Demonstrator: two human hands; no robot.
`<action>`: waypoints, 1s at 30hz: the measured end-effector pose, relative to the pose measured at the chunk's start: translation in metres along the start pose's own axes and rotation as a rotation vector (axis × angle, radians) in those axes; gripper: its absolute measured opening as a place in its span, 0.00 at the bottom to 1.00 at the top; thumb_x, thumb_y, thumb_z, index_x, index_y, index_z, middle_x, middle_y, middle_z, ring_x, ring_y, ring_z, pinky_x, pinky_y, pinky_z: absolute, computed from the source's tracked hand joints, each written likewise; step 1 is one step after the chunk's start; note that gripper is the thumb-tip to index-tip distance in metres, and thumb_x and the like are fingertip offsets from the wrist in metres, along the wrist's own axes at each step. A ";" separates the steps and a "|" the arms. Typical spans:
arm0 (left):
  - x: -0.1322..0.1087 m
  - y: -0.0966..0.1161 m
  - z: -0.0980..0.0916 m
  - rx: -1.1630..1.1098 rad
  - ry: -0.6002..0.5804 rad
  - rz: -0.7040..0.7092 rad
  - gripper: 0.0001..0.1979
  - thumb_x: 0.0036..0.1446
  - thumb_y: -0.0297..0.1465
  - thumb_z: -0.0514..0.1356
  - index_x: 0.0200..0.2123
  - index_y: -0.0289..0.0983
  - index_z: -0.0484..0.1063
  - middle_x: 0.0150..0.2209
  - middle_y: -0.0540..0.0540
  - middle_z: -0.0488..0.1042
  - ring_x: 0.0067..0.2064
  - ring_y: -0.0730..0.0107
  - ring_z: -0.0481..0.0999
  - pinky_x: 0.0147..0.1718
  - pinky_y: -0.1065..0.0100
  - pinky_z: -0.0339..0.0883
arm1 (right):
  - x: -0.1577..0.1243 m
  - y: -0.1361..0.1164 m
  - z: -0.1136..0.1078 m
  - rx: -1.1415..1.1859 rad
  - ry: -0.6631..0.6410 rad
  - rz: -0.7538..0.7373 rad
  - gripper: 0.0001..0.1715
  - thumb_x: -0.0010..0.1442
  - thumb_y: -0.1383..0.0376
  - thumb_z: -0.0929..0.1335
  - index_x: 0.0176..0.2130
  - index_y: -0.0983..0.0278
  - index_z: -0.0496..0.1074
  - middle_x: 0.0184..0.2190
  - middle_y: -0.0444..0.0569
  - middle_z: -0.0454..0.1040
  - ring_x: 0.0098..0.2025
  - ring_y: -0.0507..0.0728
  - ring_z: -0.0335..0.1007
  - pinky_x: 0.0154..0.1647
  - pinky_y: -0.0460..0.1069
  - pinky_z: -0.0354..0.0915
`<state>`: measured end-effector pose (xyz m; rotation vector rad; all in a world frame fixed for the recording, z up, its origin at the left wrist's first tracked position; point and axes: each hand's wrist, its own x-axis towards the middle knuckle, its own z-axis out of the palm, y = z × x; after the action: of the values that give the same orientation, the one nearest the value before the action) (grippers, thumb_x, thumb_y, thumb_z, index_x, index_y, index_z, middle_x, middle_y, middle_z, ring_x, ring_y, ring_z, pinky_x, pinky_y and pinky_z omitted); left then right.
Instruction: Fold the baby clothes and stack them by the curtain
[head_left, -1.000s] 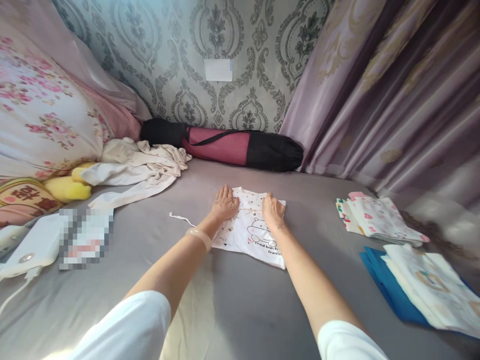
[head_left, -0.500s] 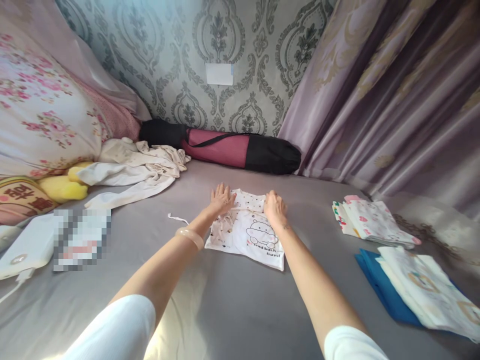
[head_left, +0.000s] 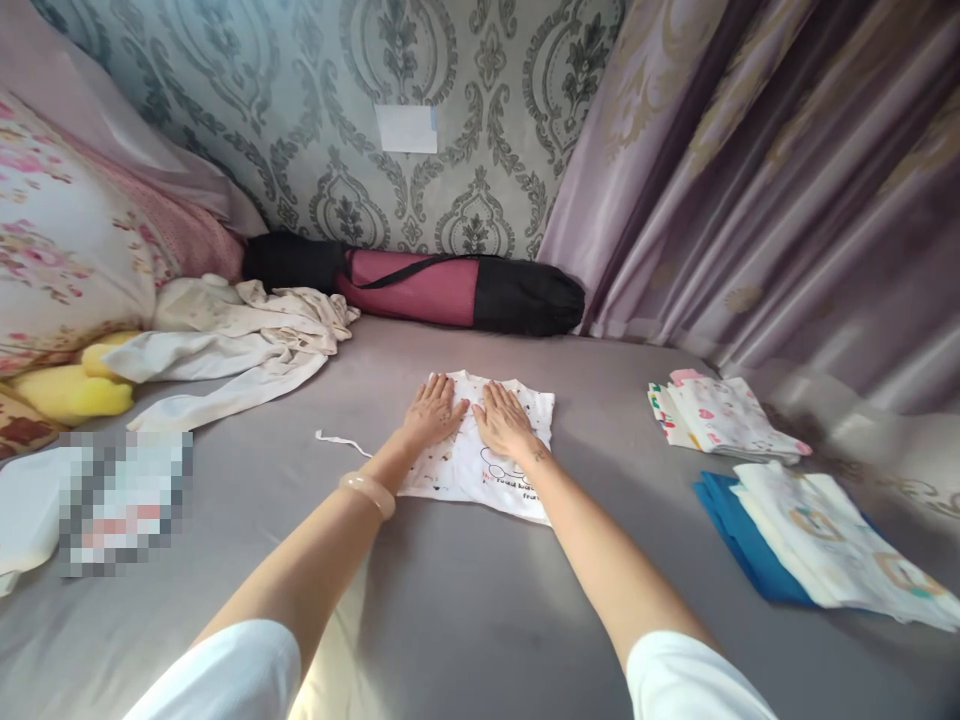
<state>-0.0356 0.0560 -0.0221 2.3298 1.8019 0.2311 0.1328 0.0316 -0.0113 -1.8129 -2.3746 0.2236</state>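
Note:
A small white baby top (head_left: 465,475) with dark specks, a cartoon animal outline and printed lettering lies flat on the grey sheet (head_left: 480,600). Flat on its upper left part rests my left hand (head_left: 433,410), fingers outstretched. My right hand (head_left: 504,418) presses on the upper middle of the cloth, palm down with fingers extended, and covers part of the cartoon. The two thumbs nearly meet. A thin white tie string (head_left: 341,440) trails out to the left beside my left forearm.
Folded clothes with pink prints (head_left: 727,415) and a blue and white pile (head_left: 817,545) lie at right. Rumpled cream garments (head_left: 277,330), a yellow plush (head_left: 71,390) and a white device (head_left: 37,510) are at left. A black and maroon bag (head_left: 420,288) lines the wall.
My right hand has let go of the top's right edge and moved left onto its middle, fingers now spread flat. My left hand stays flat on the cloth. The view has shifted slightly.

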 end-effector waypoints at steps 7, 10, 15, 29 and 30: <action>0.003 0.000 -0.001 -0.041 -0.020 -0.017 0.37 0.65 0.48 0.42 0.68 0.27 0.50 0.71 0.33 0.45 0.72 0.52 0.40 0.67 0.53 0.40 | -0.003 0.005 -0.007 0.021 -0.030 0.060 0.39 0.70 0.54 0.50 0.69 0.77 0.48 0.71 0.60 0.43 0.73 0.61 0.34 0.71 0.55 0.34; 0.009 -0.010 -0.006 -0.149 -0.053 -0.025 0.36 0.65 0.49 0.42 0.67 0.31 0.51 0.71 0.35 0.45 0.71 0.54 0.42 0.67 0.55 0.43 | -0.004 0.012 -0.019 0.109 -0.085 0.078 0.38 0.71 0.53 0.47 0.70 0.72 0.48 0.72 0.55 0.42 0.73 0.58 0.34 0.71 0.54 0.37; -0.005 -0.038 -0.018 -0.367 0.020 -0.091 0.31 0.68 0.42 0.37 0.68 0.34 0.52 0.70 0.40 0.49 0.71 0.64 0.48 0.66 0.64 0.49 | -0.019 0.029 -0.028 0.034 0.089 0.034 0.36 0.71 0.56 0.48 0.70 0.70 0.46 0.72 0.52 0.38 0.73 0.57 0.26 0.71 0.57 0.29; -0.085 -0.040 -0.014 -0.143 -0.062 0.040 0.31 0.66 0.41 0.44 0.66 0.31 0.53 0.70 0.34 0.51 0.71 0.55 0.46 0.67 0.55 0.42 | -0.034 0.014 -0.020 0.037 -0.024 -0.082 0.35 0.71 0.56 0.50 0.71 0.66 0.46 0.72 0.48 0.38 0.73 0.58 0.28 0.71 0.60 0.29; -0.090 -0.038 -0.013 -0.142 -0.066 0.062 0.31 0.66 0.42 0.44 0.67 0.31 0.52 0.70 0.34 0.50 0.71 0.55 0.46 0.67 0.54 0.42 | -0.035 0.012 -0.020 0.059 -0.073 -0.084 0.35 0.71 0.56 0.50 0.71 0.66 0.46 0.72 0.48 0.39 0.73 0.59 0.28 0.71 0.60 0.29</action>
<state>-0.0968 -0.0212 -0.0191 2.2690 1.6293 0.2780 0.1569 0.0011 0.0046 -1.7038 -2.4589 0.3522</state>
